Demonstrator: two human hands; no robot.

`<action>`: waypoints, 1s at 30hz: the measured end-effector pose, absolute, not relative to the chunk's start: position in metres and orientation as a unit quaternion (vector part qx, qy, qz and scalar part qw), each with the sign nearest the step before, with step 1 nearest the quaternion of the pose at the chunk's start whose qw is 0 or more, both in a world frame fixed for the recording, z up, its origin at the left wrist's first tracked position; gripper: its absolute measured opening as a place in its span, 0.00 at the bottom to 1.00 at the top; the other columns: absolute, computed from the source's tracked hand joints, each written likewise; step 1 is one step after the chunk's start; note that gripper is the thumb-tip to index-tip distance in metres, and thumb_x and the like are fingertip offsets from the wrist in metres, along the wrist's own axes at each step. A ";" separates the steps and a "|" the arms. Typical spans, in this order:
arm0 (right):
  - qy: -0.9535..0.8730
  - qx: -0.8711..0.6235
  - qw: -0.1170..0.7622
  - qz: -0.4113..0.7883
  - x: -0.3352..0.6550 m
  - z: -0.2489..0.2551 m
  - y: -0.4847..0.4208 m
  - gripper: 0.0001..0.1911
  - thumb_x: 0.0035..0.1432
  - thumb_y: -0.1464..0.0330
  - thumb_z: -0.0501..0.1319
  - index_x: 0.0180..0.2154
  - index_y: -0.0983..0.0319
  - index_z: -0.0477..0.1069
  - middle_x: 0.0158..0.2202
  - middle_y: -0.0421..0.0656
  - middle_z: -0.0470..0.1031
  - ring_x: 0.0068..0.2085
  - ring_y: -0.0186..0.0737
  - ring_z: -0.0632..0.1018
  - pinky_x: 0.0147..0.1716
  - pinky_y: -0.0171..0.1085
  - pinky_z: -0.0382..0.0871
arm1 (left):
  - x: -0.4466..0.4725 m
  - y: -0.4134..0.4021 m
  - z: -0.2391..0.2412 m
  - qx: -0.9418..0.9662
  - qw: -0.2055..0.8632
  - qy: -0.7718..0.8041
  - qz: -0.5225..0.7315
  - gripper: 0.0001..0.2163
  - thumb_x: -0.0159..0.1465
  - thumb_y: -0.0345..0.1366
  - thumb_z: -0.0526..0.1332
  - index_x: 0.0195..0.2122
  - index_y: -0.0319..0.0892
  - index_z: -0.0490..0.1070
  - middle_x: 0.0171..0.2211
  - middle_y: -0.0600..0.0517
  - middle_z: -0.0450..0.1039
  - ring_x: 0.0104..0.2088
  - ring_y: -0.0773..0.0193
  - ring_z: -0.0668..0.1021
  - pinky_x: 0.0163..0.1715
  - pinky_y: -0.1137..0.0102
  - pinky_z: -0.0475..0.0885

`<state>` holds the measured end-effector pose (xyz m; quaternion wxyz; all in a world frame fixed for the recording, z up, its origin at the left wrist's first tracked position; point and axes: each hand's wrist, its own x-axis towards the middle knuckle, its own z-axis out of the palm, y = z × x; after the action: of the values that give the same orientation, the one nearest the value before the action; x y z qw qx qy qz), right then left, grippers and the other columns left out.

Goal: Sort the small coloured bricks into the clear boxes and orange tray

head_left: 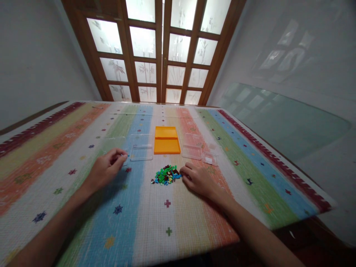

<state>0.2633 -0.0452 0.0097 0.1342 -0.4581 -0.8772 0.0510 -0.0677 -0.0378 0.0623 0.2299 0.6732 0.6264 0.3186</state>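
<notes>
A heap of small plastic building bricks (167, 175), mostly green with some blue, brown, and yellow, lies on the striped tablecloth. At the heap's right edge rests my right hand (197, 178), its fingers curled in against the nearest bricks. Whatever its fingertips may hold is hidden. My left hand (111, 164) is raised to the left of the heap, thumb and forefinger pinched together. A tiny bluish bit shows at those fingertips, too small to name. Beyond the heap lies an open orange case (167, 145) with two shallow halves.
A clear plastic box (141, 158) stands left of the orange case, beside my left fingertips. Another clear box (191, 157) and a smaller clear box (209, 159) with a white patch stand to its right. The tablecloth (155, 230) ends near my right forearm.
</notes>
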 end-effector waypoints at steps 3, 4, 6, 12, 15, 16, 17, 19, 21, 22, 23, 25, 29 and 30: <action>-0.877 -0.457 0.139 0.053 0.263 0.009 -0.045 0.09 0.61 0.75 0.55 0.36 0.63 0.74 0.34 0.44 0.73 0.31 0.35 0.70 0.31 0.35 0.55 | -0.094 -0.030 0.071 0.648 0.203 0.670 0.300 0.13 0.62 0.46 0.53 0.37 0.42 0.67 0.19 0.59 0.63 0.23 0.65 0.67 0.28 0.72 0.61; -0.877 -0.457 0.140 0.054 0.263 0.010 -0.045 0.09 0.61 0.75 0.55 0.36 0.63 0.74 0.34 0.44 0.73 0.31 0.35 0.70 0.31 0.35 0.55 | -0.100 -0.028 0.071 0.645 0.188 0.682 0.290 0.13 0.62 0.46 0.52 0.37 0.42 0.66 0.20 0.59 0.64 0.24 0.65 0.67 0.29 0.72 0.61; -0.877 -0.458 0.137 0.055 0.263 0.010 -0.045 0.09 0.61 0.75 0.55 0.36 0.63 0.74 0.34 0.44 0.73 0.31 0.35 0.70 0.31 0.35 0.55 | -0.110 -0.025 0.068 0.646 0.160 0.698 0.266 0.12 0.63 0.45 0.52 0.37 0.42 0.66 0.22 0.58 0.66 0.26 0.64 0.69 0.31 0.72 0.61; -0.878 -0.456 0.134 0.053 0.264 0.010 -0.045 0.09 0.62 0.75 0.55 0.37 0.62 0.74 0.35 0.44 0.73 0.32 0.36 0.71 0.32 0.35 0.57 | -0.116 -0.018 0.058 0.673 0.116 0.699 0.213 0.12 0.64 0.44 0.51 0.38 0.42 0.66 0.26 0.54 0.69 0.30 0.60 0.73 0.34 0.71 0.61; -0.879 -0.453 0.138 0.057 0.264 0.010 -0.046 0.09 0.62 0.75 0.55 0.37 0.63 0.74 0.35 0.44 0.73 0.33 0.36 0.72 0.32 0.35 0.57 | -0.118 -0.016 0.054 0.686 0.104 0.689 0.206 0.13 0.64 0.45 0.50 0.36 0.42 0.66 0.27 0.51 0.71 0.30 0.57 0.74 0.34 0.69 0.63; -0.879 -0.453 0.138 0.058 0.264 0.010 -0.046 0.09 0.62 0.75 0.55 0.37 0.63 0.74 0.35 0.44 0.73 0.33 0.36 0.72 0.33 0.35 0.57 | -0.119 -0.015 0.052 0.690 0.098 0.686 0.207 0.13 0.64 0.46 0.50 0.36 0.43 0.67 0.27 0.50 0.72 0.30 0.56 0.75 0.33 0.68 0.63; -0.879 -0.453 0.137 0.058 0.264 0.010 -0.046 0.09 0.62 0.75 0.55 0.38 0.63 0.74 0.35 0.45 0.74 0.33 0.36 0.72 0.33 0.35 0.57 | -0.120 -0.014 0.050 0.695 0.094 0.682 0.206 0.13 0.64 0.46 0.50 0.35 0.43 0.67 0.28 0.49 0.72 0.30 0.56 0.75 0.33 0.67 0.63; -0.879 -0.454 0.132 0.055 0.264 0.011 -0.046 0.09 0.62 0.74 0.55 0.38 0.63 0.74 0.35 0.45 0.74 0.33 0.36 0.71 0.33 0.35 0.57 | -0.122 -0.013 0.046 0.707 0.088 0.672 0.199 0.14 0.64 0.46 0.50 0.35 0.44 0.69 0.28 0.47 0.74 0.30 0.54 0.76 0.32 0.67 0.64; -0.882 -0.452 0.126 0.050 0.264 0.012 -0.046 0.09 0.62 0.74 0.55 0.37 0.63 0.74 0.35 0.44 0.73 0.32 0.36 0.71 0.32 0.35 0.57 | -0.123 -0.011 0.043 0.718 0.083 0.668 0.178 0.14 0.65 0.46 0.49 0.36 0.44 0.70 0.29 0.46 0.76 0.31 0.53 0.77 0.32 0.66 0.65; -0.883 -0.451 0.124 0.047 0.264 0.012 -0.046 0.09 0.62 0.74 0.55 0.37 0.63 0.74 0.35 0.44 0.73 0.32 0.36 0.71 0.32 0.35 0.57 | -0.123 -0.011 0.042 0.721 0.081 0.668 0.164 0.14 0.65 0.45 0.49 0.36 0.44 0.71 0.30 0.46 0.76 0.31 0.53 0.77 0.32 0.66 0.65; -0.883 -0.451 0.123 0.045 0.264 0.013 -0.046 0.09 0.62 0.74 0.54 0.37 0.63 0.73 0.35 0.44 0.73 0.32 0.36 0.70 0.32 0.35 0.56 | -0.123 -0.011 0.042 0.723 0.077 0.670 0.151 0.15 0.65 0.45 0.49 0.36 0.44 0.71 0.30 0.45 0.76 0.31 0.52 0.77 0.32 0.66 0.65; -0.884 -0.449 0.124 0.042 0.264 0.012 -0.045 0.09 0.63 0.74 0.54 0.36 0.63 0.73 0.34 0.44 0.72 0.31 0.36 0.70 0.31 0.35 0.55 | -0.121 -0.011 0.043 0.726 0.070 0.672 0.130 0.15 0.65 0.44 0.49 0.37 0.43 0.72 0.30 0.45 0.77 0.31 0.52 0.77 0.31 0.66 0.64; -0.885 -0.444 0.131 0.043 0.265 0.011 -0.044 0.09 0.63 0.74 0.54 0.36 0.63 0.73 0.34 0.44 0.72 0.31 0.35 0.69 0.31 0.35 0.54 | -0.116 -0.012 0.048 0.727 0.066 0.674 0.114 0.15 0.65 0.43 0.49 0.38 0.42 0.73 0.31 0.46 0.76 0.32 0.54 0.76 0.32 0.68 0.63; -0.886 -0.444 0.131 0.043 0.265 0.010 -0.044 0.09 0.63 0.74 0.54 0.36 0.63 0.73 0.34 0.44 0.72 0.31 0.35 0.69 0.31 0.35 0.54 | -0.116 -0.013 0.049 0.725 0.064 0.676 0.115 0.16 0.65 0.43 0.49 0.38 0.41 0.74 0.30 0.46 0.76 0.32 0.54 0.76 0.32 0.68 0.62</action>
<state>0.2647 -0.0440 0.0101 0.1306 -0.4438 -0.8855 0.0430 -0.1158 -0.0127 0.0485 0.0640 0.7251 0.6760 0.1150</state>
